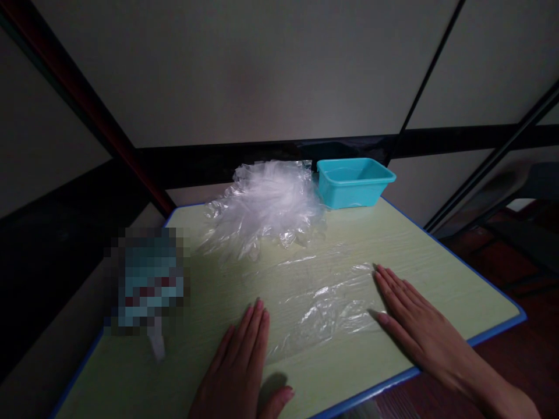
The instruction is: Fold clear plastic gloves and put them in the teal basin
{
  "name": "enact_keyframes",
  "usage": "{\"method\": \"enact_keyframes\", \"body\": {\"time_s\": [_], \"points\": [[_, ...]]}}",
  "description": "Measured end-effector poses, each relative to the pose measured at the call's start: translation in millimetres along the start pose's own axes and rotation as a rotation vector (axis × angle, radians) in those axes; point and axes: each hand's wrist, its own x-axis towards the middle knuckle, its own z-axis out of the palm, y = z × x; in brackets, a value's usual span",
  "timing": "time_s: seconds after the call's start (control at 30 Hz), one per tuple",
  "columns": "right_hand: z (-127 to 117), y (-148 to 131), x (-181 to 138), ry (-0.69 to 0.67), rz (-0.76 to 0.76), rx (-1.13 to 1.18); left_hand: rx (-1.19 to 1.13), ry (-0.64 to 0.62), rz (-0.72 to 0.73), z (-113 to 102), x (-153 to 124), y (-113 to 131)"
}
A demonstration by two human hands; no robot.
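A clear plastic bag lies spread flat and a little wrinkled on the table, between my two hands. My left hand rests palm down at the bag's left edge, fingers stretched out and thumb apart. At the bag's right end lies my right hand, also flat with straight fingers, its thumb and fingertips at the bag's edge. Neither hand grips anything. Farther back, a heap of clear plastic bags is piled loosely on the table.
A turquoise plastic basin stands at the back right, beside the heap. On the left is a blurred-out bluish object with a pale strip below it. The yellow-green table has a blue edge and meets a panelled wall behind.
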Motion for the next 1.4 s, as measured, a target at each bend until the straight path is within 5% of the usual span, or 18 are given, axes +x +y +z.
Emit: {"method": "enact_keyframes", "body": {"time_s": [0.2,0.47,0.8,1.17,1.4], "points": [[0,16,-4,0.013,0.069,0.033,0.003,0.031,0.016,-1,2,-1],[-18,-22,38,0.016,-0.101,0.093,-0.047,0.034,-0.054,-2,0,0],[4,-30,52,0.005,-0.230,0.091,-0.056,0.023,-0.080,7,43,18],[3,-20,45,-0.052,-0.158,0.044,-0.051,0.014,-0.120,12,37,19],[5,10,33,-0.065,-0.042,0.057,0.000,0.008,-0.094,13,37,21]]}}
